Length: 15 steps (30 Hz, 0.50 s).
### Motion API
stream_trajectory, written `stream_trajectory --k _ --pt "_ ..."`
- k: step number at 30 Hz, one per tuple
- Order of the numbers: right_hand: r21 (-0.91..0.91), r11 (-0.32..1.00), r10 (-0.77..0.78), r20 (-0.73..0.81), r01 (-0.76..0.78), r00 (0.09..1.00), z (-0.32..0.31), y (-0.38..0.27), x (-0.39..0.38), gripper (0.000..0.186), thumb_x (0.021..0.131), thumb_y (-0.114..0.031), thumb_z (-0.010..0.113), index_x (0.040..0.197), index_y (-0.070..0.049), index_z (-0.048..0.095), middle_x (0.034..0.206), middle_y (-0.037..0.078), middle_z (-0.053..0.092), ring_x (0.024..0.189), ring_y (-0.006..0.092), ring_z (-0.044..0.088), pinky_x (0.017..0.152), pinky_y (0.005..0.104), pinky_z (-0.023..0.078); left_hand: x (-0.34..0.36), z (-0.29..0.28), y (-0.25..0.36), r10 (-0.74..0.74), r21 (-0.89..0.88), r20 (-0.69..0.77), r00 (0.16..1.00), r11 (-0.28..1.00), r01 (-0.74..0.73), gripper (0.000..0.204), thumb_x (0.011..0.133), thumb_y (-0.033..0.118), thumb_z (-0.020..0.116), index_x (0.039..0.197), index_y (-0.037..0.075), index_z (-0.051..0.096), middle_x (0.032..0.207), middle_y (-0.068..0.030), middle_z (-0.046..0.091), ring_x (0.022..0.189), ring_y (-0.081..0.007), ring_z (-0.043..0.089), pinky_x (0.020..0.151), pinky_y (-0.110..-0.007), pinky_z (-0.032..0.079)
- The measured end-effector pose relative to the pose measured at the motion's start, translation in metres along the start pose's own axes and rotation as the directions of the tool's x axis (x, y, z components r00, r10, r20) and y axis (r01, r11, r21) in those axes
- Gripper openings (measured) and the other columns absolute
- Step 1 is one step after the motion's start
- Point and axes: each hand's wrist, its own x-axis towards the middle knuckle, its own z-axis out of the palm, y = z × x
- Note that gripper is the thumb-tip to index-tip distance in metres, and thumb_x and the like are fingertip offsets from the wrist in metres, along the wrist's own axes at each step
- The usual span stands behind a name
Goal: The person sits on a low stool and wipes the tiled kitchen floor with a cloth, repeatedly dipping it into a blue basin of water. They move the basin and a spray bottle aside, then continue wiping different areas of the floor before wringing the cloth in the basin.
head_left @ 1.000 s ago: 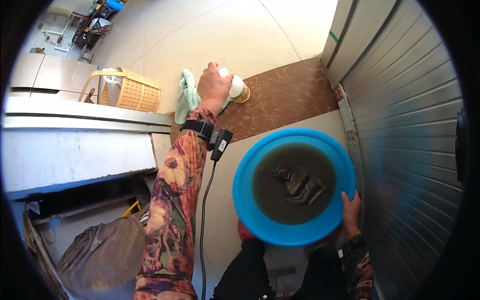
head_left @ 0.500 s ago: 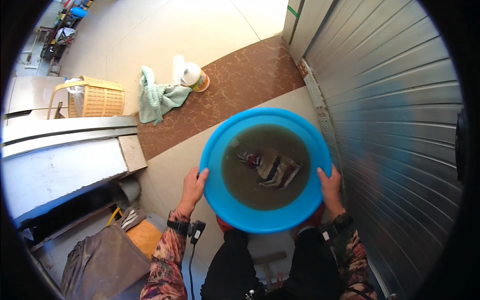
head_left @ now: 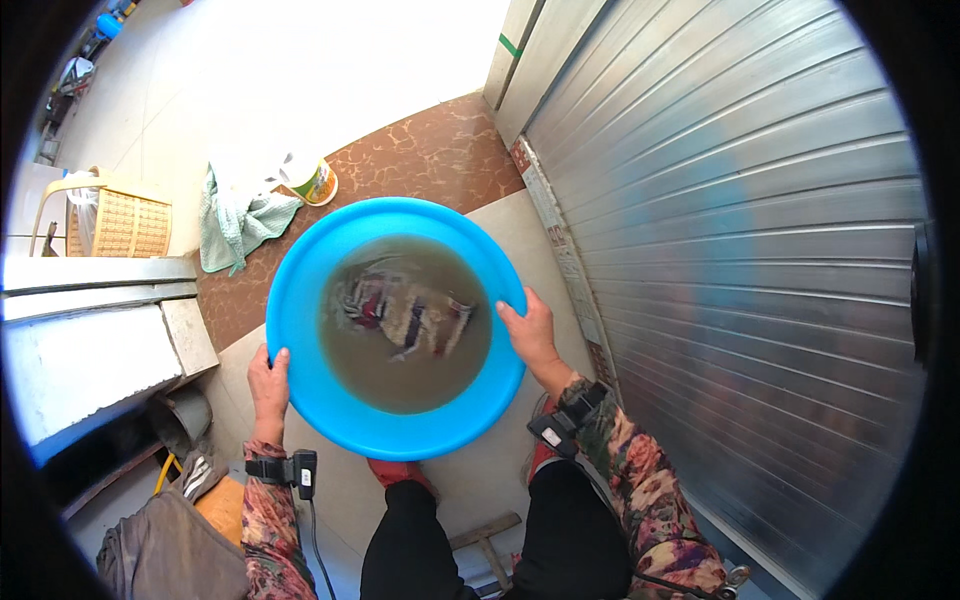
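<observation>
A round blue plastic basin (head_left: 300,400) is held up in front of me, above the floor and my red shoes. Murky brown water (head_left: 405,385) fills its middle, and a striped piece of cloth (head_left: 415,320) in beige, dark and red lies in it, partly under the surface. My left hand (head_left: 268,388) grips the rim at the left, thumb on top. On the opposite side my right hand (head_left: 532,328) has the rim the same way, with the other fingers hidden beneath it.
Beyond the basin, a light green towel (head_left: 240,222) lies on the floor beside a white container with a coloured label (head_left: 318,185). A woven basket (head_left: 125,215) stands at the far left. A ribbed metal shutter (head_left: 730,250) rises on the right; dark cloth (head_left: 175,545) lies at lower left.
Both hands have carried the basin toward the left, and my right arm reaches further forward. The view has shifted, so the towel and the shutter appear more to the left. The water ripples.
</observation>
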Motion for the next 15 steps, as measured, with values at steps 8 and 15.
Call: stream_trajectory --k 8,15 --pt "-0.050 0.994 -0.094 0.035 0.096 0.995 0.040 -0.028 0.019 0.025 0.084 -0.018 0.067 0.100 0.000 0.062 0.082 0.016 0.067 0.075 0.0257 0.065 0.071 0.0385 0.051 0.025 -0.019 -0.037 -0.054 0.006 -0.068 0.996 0.999 0.054 0.025 0.091 0.017 0.059 0.106 -0.002 0.063 0.081 -0.0100 0.064 0.070 -0.0174 0.056 0.067 -0.034 0.047" --pt "-0.572 0.598 -0.569 0.190 0.561 0.800 0.050 -0.098 0.025 0.033 0.078 -0.020 0.074 0.106 -0.007 0.061 0.110 0.014 0.051 0.100 0.0323 0.053 0.078 0.0451 0.046 0.016 -0.025 -0.008 0.181 0.436 -0.387 0.904 0.900 0.007 0.060 0.077 0.012 0.068 0.134 0.011 0.048 0.121 -0.0191 0.049 0.117 -0.0351 0.044 0.101 -0.046 0.037"
